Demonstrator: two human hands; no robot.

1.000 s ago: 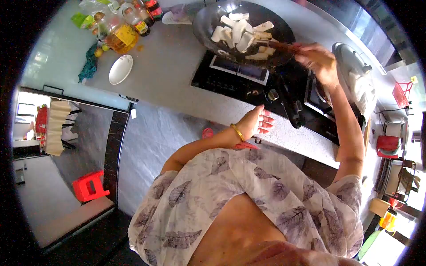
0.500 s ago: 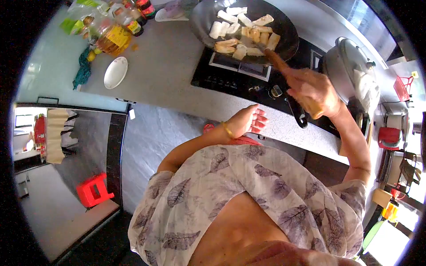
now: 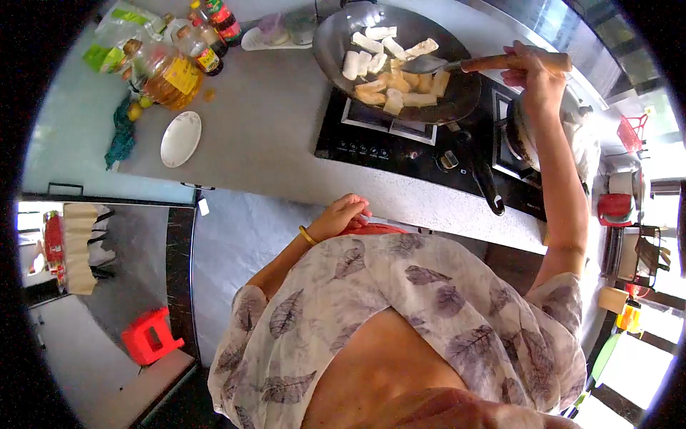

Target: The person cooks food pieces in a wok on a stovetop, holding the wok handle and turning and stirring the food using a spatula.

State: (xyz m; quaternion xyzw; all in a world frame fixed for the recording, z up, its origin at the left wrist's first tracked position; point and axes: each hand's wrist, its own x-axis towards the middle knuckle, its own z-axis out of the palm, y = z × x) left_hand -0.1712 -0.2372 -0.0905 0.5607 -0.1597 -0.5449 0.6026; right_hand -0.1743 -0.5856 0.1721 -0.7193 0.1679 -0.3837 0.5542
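Note:
In my right hand (image 3: 537, 75) is the wooden handle of a spatula (image 3: 493, 63), its fingers wrapped round it. The metal blade of the spatula reaches into a dark wok (image 3: 457, 100), touching or just above the food. Pieces that look like tofu (image 3: 395, 84) lie spread in the wok, white toward the far side and yellow-brown toward the near side. Low in front of my body, by the counter edge, my left hand (image 3: 345, 216) has its fingers curled in with nothing visible in them. A yellow bracelet (image 3: 307, 234) circles that wrist.
The wok sits on a black gas stove (image 3: 400, 156), its handle (image 3: 489, 187) pointing toward me. A pot (image 3: 525, 136) stands on the right burner, partly behind my forearm. To the left are a white oval dish (image 3: 181, 139), an oil bottle (image 3: 170, 80), and several sauce bottles (image 3: 207, 53).
My right hand has moved up and away from me, swinging the spatula from a near-side angle to nearly level. My left hand has drawn back leftward, its fingers curling in.

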